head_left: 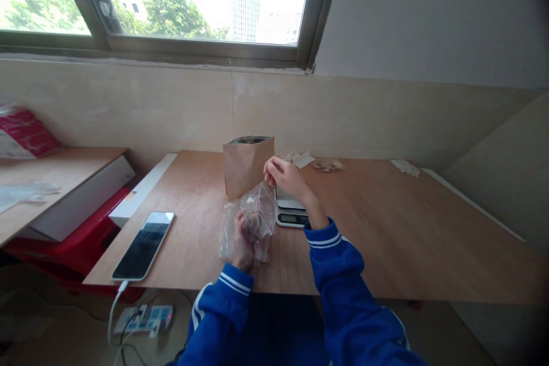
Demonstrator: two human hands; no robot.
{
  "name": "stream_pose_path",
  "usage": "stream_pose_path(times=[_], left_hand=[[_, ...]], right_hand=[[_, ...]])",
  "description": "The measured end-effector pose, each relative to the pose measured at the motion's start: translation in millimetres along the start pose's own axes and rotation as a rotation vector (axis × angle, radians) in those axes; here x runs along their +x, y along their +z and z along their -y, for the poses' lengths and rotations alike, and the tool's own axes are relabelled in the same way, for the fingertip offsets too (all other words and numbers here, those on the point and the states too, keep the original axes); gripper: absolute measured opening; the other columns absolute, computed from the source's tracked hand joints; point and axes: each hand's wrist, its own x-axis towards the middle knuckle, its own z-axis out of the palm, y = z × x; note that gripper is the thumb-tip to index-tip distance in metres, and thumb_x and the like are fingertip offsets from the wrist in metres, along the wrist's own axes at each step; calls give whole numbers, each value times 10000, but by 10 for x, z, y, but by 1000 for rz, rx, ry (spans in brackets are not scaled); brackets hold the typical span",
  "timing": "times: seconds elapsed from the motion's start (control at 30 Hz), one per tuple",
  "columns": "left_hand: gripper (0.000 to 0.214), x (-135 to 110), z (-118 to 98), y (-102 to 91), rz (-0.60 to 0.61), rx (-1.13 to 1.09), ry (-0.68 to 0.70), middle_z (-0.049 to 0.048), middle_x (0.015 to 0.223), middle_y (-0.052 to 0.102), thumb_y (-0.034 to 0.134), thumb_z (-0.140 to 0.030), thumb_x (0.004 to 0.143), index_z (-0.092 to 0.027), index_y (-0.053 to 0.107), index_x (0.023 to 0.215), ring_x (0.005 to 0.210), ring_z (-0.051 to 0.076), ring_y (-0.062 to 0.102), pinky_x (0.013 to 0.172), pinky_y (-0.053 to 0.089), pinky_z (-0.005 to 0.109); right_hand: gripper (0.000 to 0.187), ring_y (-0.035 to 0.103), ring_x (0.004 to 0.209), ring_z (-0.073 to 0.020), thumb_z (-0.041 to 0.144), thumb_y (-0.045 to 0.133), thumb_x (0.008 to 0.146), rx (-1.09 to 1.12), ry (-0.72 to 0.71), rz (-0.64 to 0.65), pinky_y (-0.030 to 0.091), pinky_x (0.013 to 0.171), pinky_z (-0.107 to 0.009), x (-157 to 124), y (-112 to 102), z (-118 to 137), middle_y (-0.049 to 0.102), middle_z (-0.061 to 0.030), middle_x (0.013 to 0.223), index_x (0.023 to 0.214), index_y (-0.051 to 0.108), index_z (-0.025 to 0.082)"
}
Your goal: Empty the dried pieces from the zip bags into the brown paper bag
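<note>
My left hand [241,243] is closed around a small clear plastic bag [258,214] with brownish contents, held just above the wooden table [386,240]. My right hand [285,177] pinches the bag's upper edge, fingers closed. More clear bags [226,231] lie under and left of the held one. A brown paper bag [246,166] stands open right behind my hands. A small white digital scale [291,213] sits under my right wrist, partly hidden.
A smartphone [143,245] lies on the table's front left, its cable running down to a power strip [146,318] on the floor. Paper scraps [405,167] and small bits [328,165] lie along the back edge. A second table [55,174] and red bin [72,249] stand at left.
</note>
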Motion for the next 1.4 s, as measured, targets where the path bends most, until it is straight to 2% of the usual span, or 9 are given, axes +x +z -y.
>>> stream_pose_path(times=[0.17, 0.37, 0.53, 0.7, 0.83, 0.97, 1.13, 1.33, 1.4], left_hand=[[533, -86, -93, 34, 60, -97, -71, 13, 931, 639, 592, -258, 688, -296, 461, 1203, 611, 140, 576, 389, 373, 198], [560, -85, -73, 24, 114, -44, -27, 18, 973, 641, 608, -173, 659, -258, 464, 1194, 637, 125, 607, 433, 430, 179], [564, -63, -48, 26, 139, -44, -1, 50, 1041, 661, 683, -187, 684, -245, 464, 1200, 708, 150, 646, 524, 492, 216], [500, -36, -25, 44, 92, -63, -5, 35, 1005, 675, 794, -240, 653, -208, 542, 1084, 732, 131, 656, 615, 495, 226], [410, -18, -14, 48, 68, -37, 19, 30, 929, 679, 818, -274, 653, -173, 586, 976, 732, 119, 656, 672, 495, 230], [404, 2, -3, 42, 38, -35, 41, 32, 920, 692, 827, -284, 647, -173, 620, 976, 790, 134, 666, 723, 505, 243], [418, 33, 26, 23, 25, -31, 70, 59, 1028, 713, 816, -296, 664, -188, 664, 1038, 935, 170, 672, 827, 512, 273], [395, 9, -8, 43, 162, -7, 61, 62, 1132, 709, 785, -283, 704, -209, 691, 1080, 1077, 209, 650, 944, 488, 305], [378, 5, -20, 45, 182, -19, 48, 65, 1126, 713, 785, -286, 704, -206, 699, 1063, 1069, 210, 655, 934, 493, 297]], right_hand=[[181, 584, 617, -126, 278, 462, 894, -26, 219, 232, 440, 577, -228, -356, 102, -255, 615, 2, 697, 776, 559, 181], [238, 563, 698, -154, 380, 637, 825, -151, 199, 415, 431, 614, -249, -479, 284, -397, 659, -28, 813, 909, 631, 157], [330, 583, 725, -174, 425, 674, 803, -68, 182, 384, 448, 643, -271, -526, 294, -415, 663, -33, 845, 1007, 627, 170], [398, 608, 890, -208, 373, 713, 770, -20, 117, 261, 476, 795, -318, -543, 314, -492, 665, -60, 1020, 1101, 601, 182], [314, 618, 838, -202, 393, 594, 856, -16, 186, 205, 485, 772, -323, -531, 355, -580, 682, -57, 947, 1075, 621, 169], [365, 629, 825, -192, 321, 610, 816, 38, 219, 105, 491, 769, -317, -503, 365, -682, 676, -49, 974, 1152, 574, 183], [305, 625, 871, -181, 270, 572, 800, 204, 262, -1, 499, 814, -318, -457, 372, -765, 661, -60, 1020, 1087, 559, 168], [237, 629, 850, -189, 367, 568, 846, 284, 289, 286, 506, 794, -319, -516, 402, -742, 670, -42, 911, 977, 612, 174], [254, 627, 871, -195, 406, 587, 849, 215, 256, 309, 502, 812, -328, -548, 400, -714, 667, -44, 943, 971, 619, 186]])
